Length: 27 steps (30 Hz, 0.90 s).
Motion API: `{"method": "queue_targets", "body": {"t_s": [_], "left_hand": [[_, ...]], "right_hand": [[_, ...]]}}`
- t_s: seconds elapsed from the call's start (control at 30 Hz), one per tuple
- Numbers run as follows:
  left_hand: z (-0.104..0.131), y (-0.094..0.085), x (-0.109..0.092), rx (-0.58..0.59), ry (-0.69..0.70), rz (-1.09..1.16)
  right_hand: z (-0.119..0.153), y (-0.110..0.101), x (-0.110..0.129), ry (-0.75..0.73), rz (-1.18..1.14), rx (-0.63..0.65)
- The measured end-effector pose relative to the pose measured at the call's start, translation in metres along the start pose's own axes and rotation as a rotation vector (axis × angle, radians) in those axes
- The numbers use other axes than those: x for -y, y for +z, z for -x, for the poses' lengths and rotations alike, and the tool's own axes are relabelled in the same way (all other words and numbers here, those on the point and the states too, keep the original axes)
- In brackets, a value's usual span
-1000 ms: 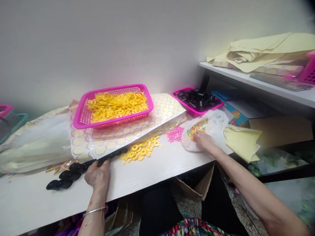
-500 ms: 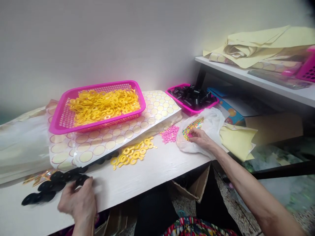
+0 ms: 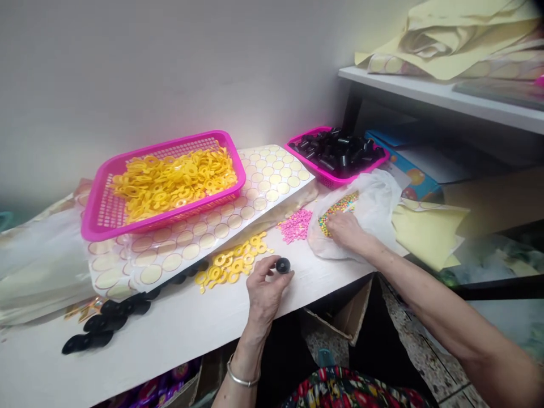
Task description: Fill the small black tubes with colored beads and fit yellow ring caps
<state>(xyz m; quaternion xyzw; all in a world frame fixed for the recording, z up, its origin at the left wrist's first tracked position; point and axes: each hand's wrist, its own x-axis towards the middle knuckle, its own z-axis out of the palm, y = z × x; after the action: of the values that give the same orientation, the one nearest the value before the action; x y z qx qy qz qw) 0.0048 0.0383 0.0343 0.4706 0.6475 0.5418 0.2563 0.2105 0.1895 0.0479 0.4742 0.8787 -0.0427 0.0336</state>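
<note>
Between the thumb and fingers of my left hand [image 3: 262, 292] is a small black plastic cup [image 3: 283, 265], its round opening facing me, held just over the table edge. My right hand [image 3: 347, 232] reaches into a white plastic bag [image 3: 380, 198], its fingers closed down among tiny multicoloured beads [image 3: 346, 201]; whether they pinch any is hidden. Small pink pieces [image 3: 294, 225] lie beside the bag. Left of them, yellow plastic ring pieces [image 3: 233, 262] are spread on the table. Several black cups [image 3: 104, 322] lie in rows at the left.
A pink basket [image 3: 159, 225] of yellow ring pieces stands on sheets of round stickers [image 3: 272, 195]. Another pink basket [image 3: 334, 180] holds black cylindrical parts. A white shelf [image 3: 425, 90] with yellow paper overhangs the right. An open cardboard box [image 3: 334, 326] sits below the table.
My left hand has moved right from the rows of black cups, carrying one cup towards the bag. My right hand stays in the beads, fingers deeper. The view has shifted slightly.
</note>
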Motion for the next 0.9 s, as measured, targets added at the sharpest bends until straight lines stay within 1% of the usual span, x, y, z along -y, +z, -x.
{"method": "queue_targets", "body": {"t_s": [0.07, 0.13, 0.2, 0.27, 0.33, 0.37, 0.43, 0.57, 0.63, 0.73, 0.8, 0.83, 0.9], "left_hand": [[-0.005, 0.010, -0.006, 0.043, 0.058, -0.030], [-0.010, 0.020, -0.011, 0.084, 0.075, -0.031], [-0.016, 0.029, -0.014, 0.131, 0.050, -0.007], [-0.023, 0.042, -0.017, 0.170, 0.010, 0.020], [-0.031, 0.057, -0.019, 0.204, -0.023, 0.035], [-0.036, 0.065, -0.021, 0.221, -0.033, 0.041], [-0.043, 0.081, -0.023, 0.266, -0.040, 0.063], [-0.050, 0.107, -0.022, 0.337, -0.034, 0.103], [-0.049, 0.114, -0.020, 0.349, -0.036, 0.108], [-0.047, 0.117, -0.017, 0.351, -0.045, 0.126], [-0.047, 0.116, -0.016, 0.340, -0.056, 0.143], [-0.047, 0.115, -0.016, 0.331, -0.061, 0.145], [-0.048, 0.111, -0.016, 0.293, -0.078, 0.137]], "right_hand": [[-0.008, 0.005, -0.002, -0.021, -0.069, 0.010], [-0.013, 0.012, -0.008, -0.026, -0.228, -0.034], [-0.012, 0.019, -0.015, -0.008, -0.495, -0.113], [-0.007, 0.023, -0.021, 0.017, -0.834, -0.187], [0.001, 0.024, -0.024, 0.038, -1.147, -0.233], [0.005, 0.023, -0.024, 0.046, -1.262, -0.244], [0.011, 0.019, -0.024, 0.054, -1.393, -0.258], [0.018, 0.010, -0.025, 0.063, -1.466, -0.281], [0.020, 0.008, -0.025, 0.074, -1.482, -0.282], [0.021, 0.005, -0.026, 0.042, -1.458, -0.271], [0.022, 0.003, -0.026, 0.005, -1.324, -0.291], [0.022, 0.002, -0.026, -0.008, -1.190, -0.297], [0.020, -0.001, -0.024, 0.002, -0.811, -0.259]]}}
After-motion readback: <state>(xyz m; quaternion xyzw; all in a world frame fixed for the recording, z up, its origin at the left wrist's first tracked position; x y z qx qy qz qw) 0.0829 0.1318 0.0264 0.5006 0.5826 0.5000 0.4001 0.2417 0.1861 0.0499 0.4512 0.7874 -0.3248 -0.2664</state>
